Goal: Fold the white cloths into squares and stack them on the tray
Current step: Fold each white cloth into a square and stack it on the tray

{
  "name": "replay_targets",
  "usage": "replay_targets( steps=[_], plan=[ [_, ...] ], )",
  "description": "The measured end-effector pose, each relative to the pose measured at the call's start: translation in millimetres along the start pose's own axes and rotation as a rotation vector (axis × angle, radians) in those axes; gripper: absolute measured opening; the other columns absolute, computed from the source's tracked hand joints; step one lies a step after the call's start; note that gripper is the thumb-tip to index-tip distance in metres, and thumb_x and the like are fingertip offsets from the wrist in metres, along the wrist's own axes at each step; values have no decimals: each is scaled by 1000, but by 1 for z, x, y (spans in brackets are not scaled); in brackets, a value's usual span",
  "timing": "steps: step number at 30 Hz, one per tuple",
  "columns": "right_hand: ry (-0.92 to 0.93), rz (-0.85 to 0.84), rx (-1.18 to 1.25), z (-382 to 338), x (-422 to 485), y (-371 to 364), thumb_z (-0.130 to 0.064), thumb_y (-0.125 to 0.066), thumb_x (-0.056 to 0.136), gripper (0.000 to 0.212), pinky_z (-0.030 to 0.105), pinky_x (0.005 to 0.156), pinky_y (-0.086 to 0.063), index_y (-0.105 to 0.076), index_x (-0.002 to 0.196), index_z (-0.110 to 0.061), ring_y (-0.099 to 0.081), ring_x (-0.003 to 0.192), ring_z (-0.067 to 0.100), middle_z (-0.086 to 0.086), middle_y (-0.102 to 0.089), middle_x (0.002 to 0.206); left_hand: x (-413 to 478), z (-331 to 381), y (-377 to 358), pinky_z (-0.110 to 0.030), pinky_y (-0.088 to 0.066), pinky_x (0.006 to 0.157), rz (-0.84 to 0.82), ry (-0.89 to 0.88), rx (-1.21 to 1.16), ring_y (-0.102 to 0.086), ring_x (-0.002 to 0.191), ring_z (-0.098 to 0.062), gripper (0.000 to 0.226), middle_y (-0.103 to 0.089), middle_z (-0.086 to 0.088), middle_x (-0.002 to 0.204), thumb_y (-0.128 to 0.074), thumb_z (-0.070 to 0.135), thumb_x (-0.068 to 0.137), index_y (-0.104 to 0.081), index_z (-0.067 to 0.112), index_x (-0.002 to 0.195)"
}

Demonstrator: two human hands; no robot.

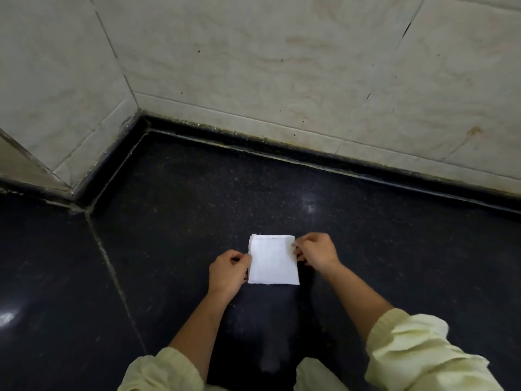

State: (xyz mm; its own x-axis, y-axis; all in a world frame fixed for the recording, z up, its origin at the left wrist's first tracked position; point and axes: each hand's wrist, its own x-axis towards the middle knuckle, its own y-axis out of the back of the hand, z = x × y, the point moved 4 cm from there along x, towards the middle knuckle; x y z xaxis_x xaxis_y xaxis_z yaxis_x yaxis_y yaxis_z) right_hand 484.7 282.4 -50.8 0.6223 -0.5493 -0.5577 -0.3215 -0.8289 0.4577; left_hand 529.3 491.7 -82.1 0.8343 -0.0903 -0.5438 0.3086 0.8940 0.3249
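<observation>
My fingers [244, 258] on the left hand [229, 270] were curled in and pinched the left edge of the folded white cloth [272, 262]. Those of my right hand [318, 253] were curled likewise and nipped its right edge near the far corner. The cloth lay flat between both hands on the dark speckled stone surface [169, 221], near me and well apart from the tiled wall [282, 66]. It was already folded down to a small, neat packet with layered edges showing at the far left corner. It looked a little longer than wide, though the wide lens may have stretched it, so I could not say if it was a true square. I judged this one cloth nearly finished, needing at most a last squaring of its edges. The stacking was all left to do as far as I could see. No tray and no other cloths, folded or loose, were in view. My pale yellow sleeves [423, 348] were pushed up clear of the work.
</observation>
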Motion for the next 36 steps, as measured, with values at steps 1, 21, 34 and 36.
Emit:
replay_targets(
  steps=[1,21,34,36],
  plan=[
    [-31,39,17,7,2,11,-11,-60,86,12,29,59,-52,-68,79,-7,-63,60,18,8,-70,70,2,2,-2,-35,-60,71,-16,-12,58,-69,75,-19,13,-70,-3,83,-66,30,83,-65,17,85],
    [-76,-240,474,-7,-40,-16,-8,-59,82,11,38,71,-57,-55,92,-12,-65,99,28,12,-68,104,3,19,-1,-26,-55,67,-236,127,-25,-66,86,-18,23,-69,-11,101,-68,17,85,-65,8,105],
    [5,-226,656,5,-68,70,-5,-59,81,19,32,64,-55,-64,99,-9,-68,86,23,9,-71,94,-42,46,-73,-39,-51,93,-699,283,-481,-63,109,-28,34,-69,-12,115,-57,18,87,-61,9,119],
    [-6,-183,701,23,-73,91,-3,-59,80,20,34,67,-56,-64,98,-9,-68,87,24,9,-71,94,-49,54,-89,-38,-51,94,-722,255,-464,-63,111,-27,36,-68,-13,117,-58,14,86,-61,8,121]
  ],
)
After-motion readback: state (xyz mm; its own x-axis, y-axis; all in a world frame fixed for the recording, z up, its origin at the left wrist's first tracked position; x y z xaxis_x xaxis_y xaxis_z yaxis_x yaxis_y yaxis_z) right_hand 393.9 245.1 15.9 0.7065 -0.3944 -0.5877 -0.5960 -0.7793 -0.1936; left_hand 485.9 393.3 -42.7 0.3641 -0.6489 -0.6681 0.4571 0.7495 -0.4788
